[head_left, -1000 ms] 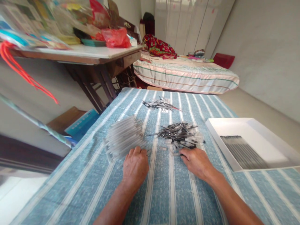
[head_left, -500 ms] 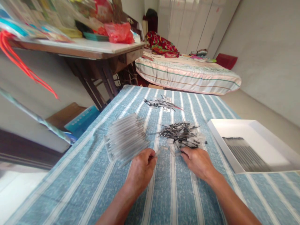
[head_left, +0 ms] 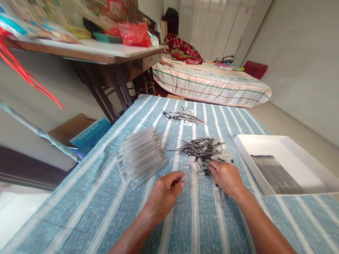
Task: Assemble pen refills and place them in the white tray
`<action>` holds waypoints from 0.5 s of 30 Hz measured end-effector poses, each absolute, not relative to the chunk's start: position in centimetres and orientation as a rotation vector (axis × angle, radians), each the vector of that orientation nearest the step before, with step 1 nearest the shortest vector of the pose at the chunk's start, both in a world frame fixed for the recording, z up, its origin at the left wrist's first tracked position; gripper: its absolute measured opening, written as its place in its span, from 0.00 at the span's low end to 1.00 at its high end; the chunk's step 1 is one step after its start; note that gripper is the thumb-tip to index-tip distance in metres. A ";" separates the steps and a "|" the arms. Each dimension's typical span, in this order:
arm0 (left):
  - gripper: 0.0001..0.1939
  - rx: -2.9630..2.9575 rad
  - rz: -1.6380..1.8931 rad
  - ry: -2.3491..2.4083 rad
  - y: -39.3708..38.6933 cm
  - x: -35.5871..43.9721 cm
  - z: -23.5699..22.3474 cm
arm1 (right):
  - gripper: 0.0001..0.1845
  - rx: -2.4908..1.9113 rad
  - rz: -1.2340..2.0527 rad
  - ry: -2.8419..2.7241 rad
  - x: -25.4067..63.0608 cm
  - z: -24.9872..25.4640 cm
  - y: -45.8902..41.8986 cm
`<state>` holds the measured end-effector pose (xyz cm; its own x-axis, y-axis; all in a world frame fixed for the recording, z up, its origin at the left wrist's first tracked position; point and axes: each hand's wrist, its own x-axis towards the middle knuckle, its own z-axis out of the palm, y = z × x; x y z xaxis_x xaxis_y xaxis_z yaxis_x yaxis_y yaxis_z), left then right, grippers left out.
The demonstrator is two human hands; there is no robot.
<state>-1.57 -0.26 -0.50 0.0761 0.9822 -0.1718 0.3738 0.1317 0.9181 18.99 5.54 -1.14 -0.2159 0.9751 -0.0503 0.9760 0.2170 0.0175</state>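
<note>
My left hand (head_left: 169,188) is closed in a pinch on a clear pen barrel (head_left: 184,176), of which only a short end shows past the fingertips. Beside that hand lies a stack of frosted clear pen barrels (head_left: 143,153). My right hand (head_left: 226,178) has its fingertips pressed together at the near edge of a heap of black pen tips and thin parts (head_left: 201,148). Whatever those fingers grip is hidden. Small translucent caps (head_left: 194,169) lie loose between the two hands, and some clear pieces (head_left: 219,195) rest under my right wrist.
A white tray (head_left: 299,148) at the right holds a row of dark-tipped pens (head_left: 275,173). Farther back on the striped cloth (head_left: 106,211) lies a smaller pile of thin parts (head_left: 182,115). A cluttered side table (head_left: 106,53) stands at the left, a bed (head_left: 212,79) behind.
My left hand has moved slightly right with the clear barrel, away from the stack. My right hand has shifted a little right and up against the heap.
</note>
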 end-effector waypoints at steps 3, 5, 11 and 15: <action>0.10 1.410 0.804 1.511 -0.4 -1.6 -0.8 | 0.15 1.939 -0.032 2.412 19.0 -1.1 5.6; 0.11 1.414 0.798 1.518 -0.4 -1.6 -0.9 | 0.15 1.930 -0.056 2.432 19.0 -1.1 5.5; 0.11 1.432 0.723 1.500 -0.4 -1.5 -0.7 | 0.14 1.887 -0.190 2.450 19.3 -0.9 5.4; 0.10 1.448 0.683 1.491 -0.5 -1.3 -0.7 | 0.12 1.919 -0.272 2.448 20.0 -1.0 5.8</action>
